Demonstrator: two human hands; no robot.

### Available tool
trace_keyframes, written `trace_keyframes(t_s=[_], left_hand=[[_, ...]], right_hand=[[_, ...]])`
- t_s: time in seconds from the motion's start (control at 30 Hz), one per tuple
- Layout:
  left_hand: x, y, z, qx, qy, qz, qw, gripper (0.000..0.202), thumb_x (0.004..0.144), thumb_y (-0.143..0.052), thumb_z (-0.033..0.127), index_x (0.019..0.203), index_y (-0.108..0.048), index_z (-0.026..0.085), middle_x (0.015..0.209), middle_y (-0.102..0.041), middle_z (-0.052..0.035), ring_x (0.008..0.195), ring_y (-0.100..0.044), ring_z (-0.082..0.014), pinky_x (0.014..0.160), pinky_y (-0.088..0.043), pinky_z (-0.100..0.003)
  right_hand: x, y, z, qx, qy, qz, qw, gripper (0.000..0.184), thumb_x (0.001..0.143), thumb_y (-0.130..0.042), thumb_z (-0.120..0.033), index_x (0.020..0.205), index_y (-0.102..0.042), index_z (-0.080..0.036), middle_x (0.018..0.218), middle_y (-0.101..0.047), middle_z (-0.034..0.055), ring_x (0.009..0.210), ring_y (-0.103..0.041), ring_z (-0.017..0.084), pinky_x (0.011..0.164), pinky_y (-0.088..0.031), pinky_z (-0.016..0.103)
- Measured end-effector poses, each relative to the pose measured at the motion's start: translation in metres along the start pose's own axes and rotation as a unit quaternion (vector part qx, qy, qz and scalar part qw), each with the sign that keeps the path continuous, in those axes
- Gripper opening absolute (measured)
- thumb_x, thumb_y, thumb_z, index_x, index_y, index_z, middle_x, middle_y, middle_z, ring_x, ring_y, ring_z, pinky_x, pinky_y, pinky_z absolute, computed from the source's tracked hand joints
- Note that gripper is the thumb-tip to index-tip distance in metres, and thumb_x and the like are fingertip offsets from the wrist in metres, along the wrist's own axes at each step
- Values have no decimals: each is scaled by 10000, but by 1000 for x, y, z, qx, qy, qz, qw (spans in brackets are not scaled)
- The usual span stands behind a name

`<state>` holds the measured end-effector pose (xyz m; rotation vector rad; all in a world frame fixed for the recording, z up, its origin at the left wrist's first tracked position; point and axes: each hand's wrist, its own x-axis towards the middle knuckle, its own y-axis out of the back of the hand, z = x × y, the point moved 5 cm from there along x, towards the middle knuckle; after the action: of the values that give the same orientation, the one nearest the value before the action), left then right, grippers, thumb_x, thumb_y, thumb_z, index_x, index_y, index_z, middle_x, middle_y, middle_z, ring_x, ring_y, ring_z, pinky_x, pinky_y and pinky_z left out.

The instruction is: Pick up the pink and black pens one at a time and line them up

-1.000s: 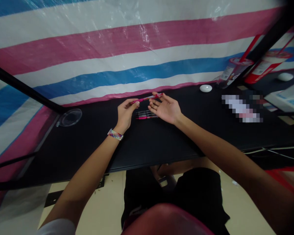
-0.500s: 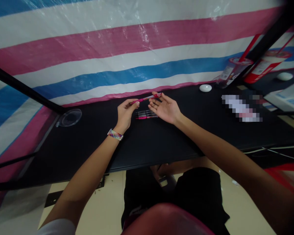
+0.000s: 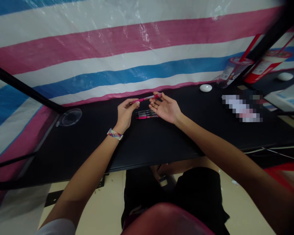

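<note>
A pink pen point(image 3: 149, 98) is held up over the black table point(image 3: 147, 143), lying nearly level with its right end slightly higher. My left hand point(image 3: 125, 112) grips its left end between thumb and fingers. At the other end, my right hand point(image 3: 167, 109) has its thumb and index finger on the tip, palm turned up and the remaining fingers loosely spread. Below the held pen, several pens point(image 3: 146, 112) lie side by side on the table, dark ones with a pink one nearest me. My right fingers partly cover their right ends.
A clear round lid point(image 3: 70, 117) lies at the left. To the right are a white egg-shaped object point(image 3: 205, 88), a clear cup with a red straw point(image 3: 232, 73), a red-and-white cup point(image 3: 267, 67) and a tissue-like box point(image 3: 287, 98). A striped sheet point(image 3: 127, 78) hangs behind.
Almost nothing differs. Both hands stay on the pink pen, with only a very slight shift of my right hand; the pens on the table have not moved.
</note>
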<state>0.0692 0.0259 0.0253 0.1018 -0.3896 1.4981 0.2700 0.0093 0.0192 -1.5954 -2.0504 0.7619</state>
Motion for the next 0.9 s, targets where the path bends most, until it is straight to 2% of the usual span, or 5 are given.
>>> trace_keyframes(t_s=[0.17, 0.33, 0.53, 0.73, 0.9], left_hand=[[-1, -2, 2, -12, 14, -15, 1000, 145, 811, -915, 270, 931, -837, 244, 878, -788, -26, 833, -721, -165, 877, -613, -357], [2, 1, 2, 25, 0, -8, 1000, 126, 857, -873, 293, 965, -821, 252, 915, -786, -40, 864, -729, -178, 894, -616, -378], [5, 10, -2, 43, -1, 7, 999, 163, 833, -888, 296, 982, -837, 256, 918, -796, -47, 866, -733, -188, 886, -619, -381], [12, 20, -10, 54, 15, -8, 998, 191, 886, -849, 393, 1001, -849, 240, 936, -814, -65, 891, -761, -196, 858, -611, -363], [16, 29, -11, 91, -4, 7, 996, 97, 879, -852, 344, 930, -839, 263, 912, -805, -58, 855, -740, -190, 821, -599, -357]], right_hand=[[-2, -1, -4, -74, 22, 14, 997, 393, 954, -654, -623, 1146, -734, -290, 1064, -785, 95, 1184, -699, 318, 1030, -603, 499], [-3, 0, -14, -156, 38, 8, 987, 568, 933, -634, -763, 1219, -767, -291, 1144, -810, 117, 1148, -723, 336, 971, -630, 506], [0, 12, -17, -233, 110, 46, 965, 311, 861, -846, -518, 1038, -813, -265, 973, -783, 62, 858, -723, 231, 892, -634, 453], [7, 27, -21, -304, 184, 81, 931, 246, 844, -846, -456, 974, -821, -249, 873, -764, 50, 806, -728, 232, 875, -646, 479], [12, 38, -25, -353, 198, 89, 910, 192, 858, -802, -401, 980, -823, -255, 932, -785, 62, 871, -742, 257, 944, -637, 529]])
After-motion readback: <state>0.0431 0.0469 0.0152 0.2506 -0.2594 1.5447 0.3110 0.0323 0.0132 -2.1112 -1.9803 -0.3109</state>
